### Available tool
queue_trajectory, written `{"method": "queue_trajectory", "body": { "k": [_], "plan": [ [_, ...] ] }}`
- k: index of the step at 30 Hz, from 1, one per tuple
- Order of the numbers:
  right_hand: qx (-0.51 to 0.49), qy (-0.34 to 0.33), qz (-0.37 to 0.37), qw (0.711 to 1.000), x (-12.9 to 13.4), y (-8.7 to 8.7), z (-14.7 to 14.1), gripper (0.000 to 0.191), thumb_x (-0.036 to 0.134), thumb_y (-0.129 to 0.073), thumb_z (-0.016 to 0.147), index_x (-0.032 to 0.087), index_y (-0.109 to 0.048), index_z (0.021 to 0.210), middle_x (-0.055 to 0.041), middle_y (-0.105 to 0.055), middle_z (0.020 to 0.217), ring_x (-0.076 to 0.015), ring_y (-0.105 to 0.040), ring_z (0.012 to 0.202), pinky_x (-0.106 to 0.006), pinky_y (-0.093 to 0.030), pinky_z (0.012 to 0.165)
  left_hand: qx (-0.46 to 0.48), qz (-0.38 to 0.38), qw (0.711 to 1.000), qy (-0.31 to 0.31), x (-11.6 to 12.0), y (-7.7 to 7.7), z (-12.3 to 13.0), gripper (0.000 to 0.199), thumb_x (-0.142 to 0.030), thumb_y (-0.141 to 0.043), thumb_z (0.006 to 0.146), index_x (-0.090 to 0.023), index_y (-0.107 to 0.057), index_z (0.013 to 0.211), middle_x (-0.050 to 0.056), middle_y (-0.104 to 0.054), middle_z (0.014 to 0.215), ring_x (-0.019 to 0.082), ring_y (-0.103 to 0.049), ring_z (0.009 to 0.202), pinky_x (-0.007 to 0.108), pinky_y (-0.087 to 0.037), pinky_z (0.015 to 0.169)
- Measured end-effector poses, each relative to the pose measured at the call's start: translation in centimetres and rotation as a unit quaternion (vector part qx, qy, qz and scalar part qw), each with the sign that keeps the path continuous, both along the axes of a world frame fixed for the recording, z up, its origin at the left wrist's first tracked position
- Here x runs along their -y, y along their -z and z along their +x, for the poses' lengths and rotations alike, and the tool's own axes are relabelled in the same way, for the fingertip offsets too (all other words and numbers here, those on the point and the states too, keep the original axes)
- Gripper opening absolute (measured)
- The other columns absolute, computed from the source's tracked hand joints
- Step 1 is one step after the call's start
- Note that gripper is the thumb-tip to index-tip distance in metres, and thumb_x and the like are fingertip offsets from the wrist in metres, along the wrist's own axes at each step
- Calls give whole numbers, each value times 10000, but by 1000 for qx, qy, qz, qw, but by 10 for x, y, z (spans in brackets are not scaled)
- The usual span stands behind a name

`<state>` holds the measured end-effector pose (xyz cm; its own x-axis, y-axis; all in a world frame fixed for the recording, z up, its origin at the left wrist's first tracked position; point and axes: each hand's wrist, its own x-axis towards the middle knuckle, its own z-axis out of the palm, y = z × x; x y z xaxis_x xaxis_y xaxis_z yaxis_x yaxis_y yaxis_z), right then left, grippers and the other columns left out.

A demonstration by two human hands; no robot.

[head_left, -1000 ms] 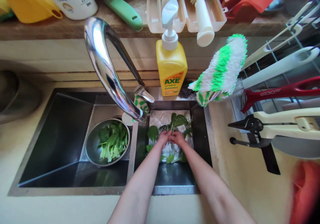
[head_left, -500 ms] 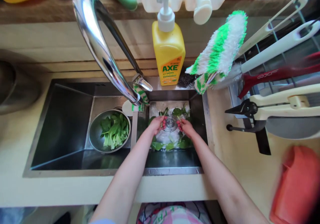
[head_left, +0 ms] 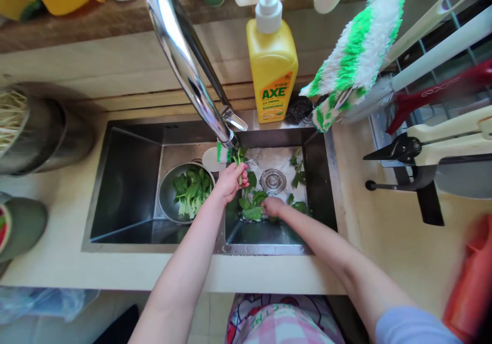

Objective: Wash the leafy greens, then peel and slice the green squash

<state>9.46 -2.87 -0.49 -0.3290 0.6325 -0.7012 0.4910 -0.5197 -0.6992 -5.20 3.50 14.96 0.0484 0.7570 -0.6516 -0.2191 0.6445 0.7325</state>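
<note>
My left hand (head_left: 231, 182) is raised at the right basin's left side, closed around stems of leafy greens (head_left: 239, 157) whose tops point toward the faucet. Lower in the same basin, my right hand (head_left: 273, 206) reaches down, fingers curled at a bunch of wet green leaves (head_left: 253, 205); its fingertips are partly hidden. More loose leaves (head_left: 298, 172) lie along the basin's right side. A round drain (head_left: 273, 181) shows between them. In the left basin sits a grey bowl (head_left: 166, 195) holding a pile of green leaves (head_left: 192, 185).
A chrome faucet (head_left: 192, 72) arches over the divider. Behind the sink stand a yellow soap bottle (head_left: 272, 72) and a dark scouring pad (head_left: 299, 109). A green-white duster (head_left: 353, 52) and hanging utensils, including scissors (head_left: 434, 141), crowd the right. Metal pots (head_left: 73, 134) stand left.
My left hand has lifted greens up and left toward the faucet. My right hand has moved down to the leaves near the front. The camera view has shifted, revealing more at left.
</note>
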Motion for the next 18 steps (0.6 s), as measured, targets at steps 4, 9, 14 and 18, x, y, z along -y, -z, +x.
{"method": "queue_trajectory", "body": {
  "k": [4,9,14,18],
  "plan": [
    [-7,5,-14,1000,-20,-21,44,139,250,-549,829,155,-587,734,35,-625,612,-50,-444,398,-197,-391,454,-25,17,1000,-2,5,-2,-9,244,-341,-633,756,-132,-549,852,-20,-588,616,70,-559,525,196,-478,555],
    [18,30,8,999,-42,-50,82,150,184,-436,854,183,-505,987,4,-672,775,-68,-535,488,-180,-408,480,-21,37,999,23,6,-4,-1,298,-313,-643,749,-129,-557,967,-10,-632,630,87,-601,574,193,-474,596],
    [99,-31,50,993,-49,-68,103,71,144,-476,812,166,-528,770,24,-590,596,-90,-515,537,-181,-375,530,-7,21,1000,19,14,-3,4,334,-310,-645,742,-138,-550,1012,-12,-645,654,86,-610,584,205,-476,623],
    [154,-94,73,981,-37,-80,114,96,143,-496,812,161,-551,735,10,-607,643,-101,-545,617,-177,-368,579,-9,22,999,35,24,-4,-1,349,-333,-654,725,-131,-565,995,1,-655,710,91,-618,617,205,-467,630]
  ]
}}
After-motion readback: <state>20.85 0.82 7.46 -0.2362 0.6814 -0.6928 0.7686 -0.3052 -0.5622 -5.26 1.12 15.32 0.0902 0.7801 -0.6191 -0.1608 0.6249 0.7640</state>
